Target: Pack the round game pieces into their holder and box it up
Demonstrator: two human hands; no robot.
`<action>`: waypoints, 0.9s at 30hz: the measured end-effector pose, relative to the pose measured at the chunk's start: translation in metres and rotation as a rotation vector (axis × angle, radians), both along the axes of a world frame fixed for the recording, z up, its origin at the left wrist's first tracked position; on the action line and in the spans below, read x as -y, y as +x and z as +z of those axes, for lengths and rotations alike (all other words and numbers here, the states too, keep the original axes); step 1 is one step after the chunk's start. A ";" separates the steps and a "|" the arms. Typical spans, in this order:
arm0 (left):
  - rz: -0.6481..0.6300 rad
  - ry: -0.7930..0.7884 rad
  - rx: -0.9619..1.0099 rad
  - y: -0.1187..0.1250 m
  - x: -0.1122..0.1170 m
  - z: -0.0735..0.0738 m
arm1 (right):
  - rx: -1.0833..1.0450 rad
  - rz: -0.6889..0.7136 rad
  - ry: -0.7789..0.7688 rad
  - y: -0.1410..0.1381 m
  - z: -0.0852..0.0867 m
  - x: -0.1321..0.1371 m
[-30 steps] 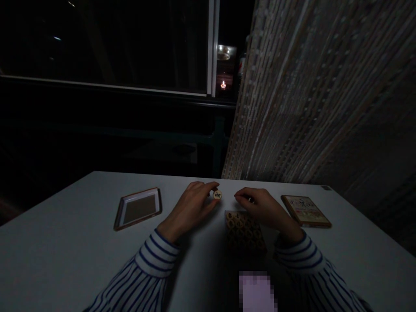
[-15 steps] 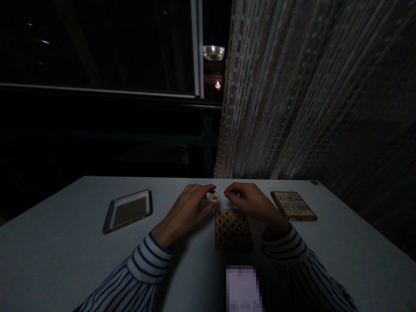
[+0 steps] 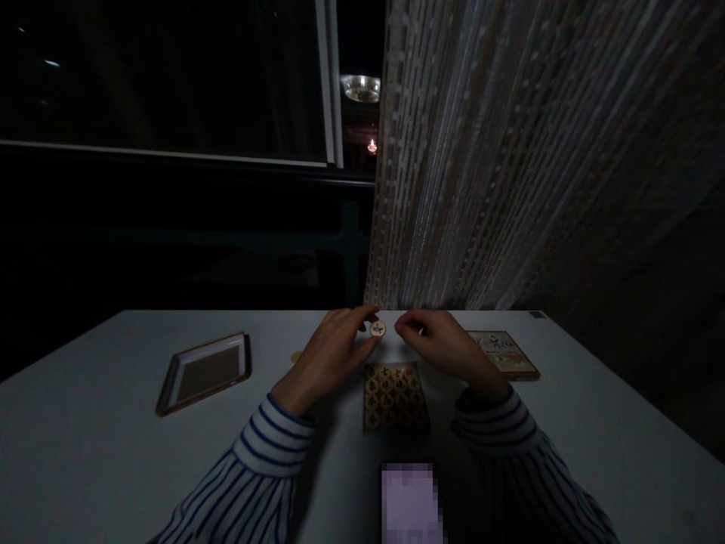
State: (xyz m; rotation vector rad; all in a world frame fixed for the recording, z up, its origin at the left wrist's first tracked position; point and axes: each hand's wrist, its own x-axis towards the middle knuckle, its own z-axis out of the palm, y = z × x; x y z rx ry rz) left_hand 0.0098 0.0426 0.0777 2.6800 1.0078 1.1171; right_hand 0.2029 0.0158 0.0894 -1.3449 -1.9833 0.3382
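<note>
Between thumb and fingertips, my left hand [image 3: 334, 351] pinches a round Chinese chess piece [image 3: 377, 329] with a dark character on its face. Just right of that piece, apart from it, my right hand [image 3: 436, 344] is closed with its fingertips together; whatever they hold, if anything, is hidden. Below and between both hands sits a box of Chinese chess pieces [image 3: 395, 397], packed in rows. Most of their characters are dark, and red ones show in the back row. Partly hidden behind my left wrist, a pale round piece [image 3: 295, 357] lies on the table.
An upturned tray-like lid [image 3: 207, 372] lies on the white table [image 3: 91, 438] at left. At right is a flat printed box or lid [image 3: 507, 353]. A phone-like pixelated rectangle [image 3: 411, 502] is at the front edge. A string curtain [image 3: 453, 151] hangs behind the table.
The view has shifted slightly right. The piece in my left hand has turned and shows a different-looking face. The pale piece by my left wrist and the red characters in the box have come into sight.
</note>
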 end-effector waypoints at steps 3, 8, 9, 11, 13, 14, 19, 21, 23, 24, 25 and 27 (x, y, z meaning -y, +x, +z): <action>-0.011 0.006 -0.004 -0.001 0.000 -0.001 | -0.031 0.010 -0.003 0.000 0.001 0.000; -0.023 0.024 0.003 0.000 -0.001 -0.004 | -0.021 0.020 0.002 0.000 0.001 -0.003; -0.024 0.028 0.002 0.001 -0.001 -0.005 | -0.030 0.020 -0.005 0.000 0.000 -0.003; -0.022 0.035 0.001 0.003 0.000 -0.005 | -0.053 0.025 -0.034 0.000 -0.003 -0.004; -0.018 0.038 -0.004 0.005 0.001 -0.005 | -0.093 0.036 -0.078 0.000 -0.005 -0.004; -0.017 0.038 -0.009 0.005 0.001 -0.005 | -0.123 0.043 -0.099 0.000 -0.007 -0.005; -0.018 0.044 0.002 0.006 0.002 -0.007 | -0.231 0.091 -0.145 -0.001 -0.010 -0.007; -0.017 0.041 0.006 0.006 0.001 -0.008 | -0.242 0.108 -0.148 -0.002 -0.011 -0.007; -0.020 0.037 -0.002 0.006 0.001 -0.009 | -0.254 0.126 -0.153 -0.002 -0.011 -0.007; -0.022 0.039 -0.004 0.006 0.001 -0.009 | -0.256 0.129 -0.155 -0.002 -0.011 -0.007; -0.023 0.041 -0.008 0.007 0.001 -0.009 | -0.256 0.126 -0.156 -0.002 -0.010 -0.007; -0.024 0.045 -0.015 0.007 0.001 -0.009 | -0.248 0.114 -0.151 -0.003 -0.010 -0.007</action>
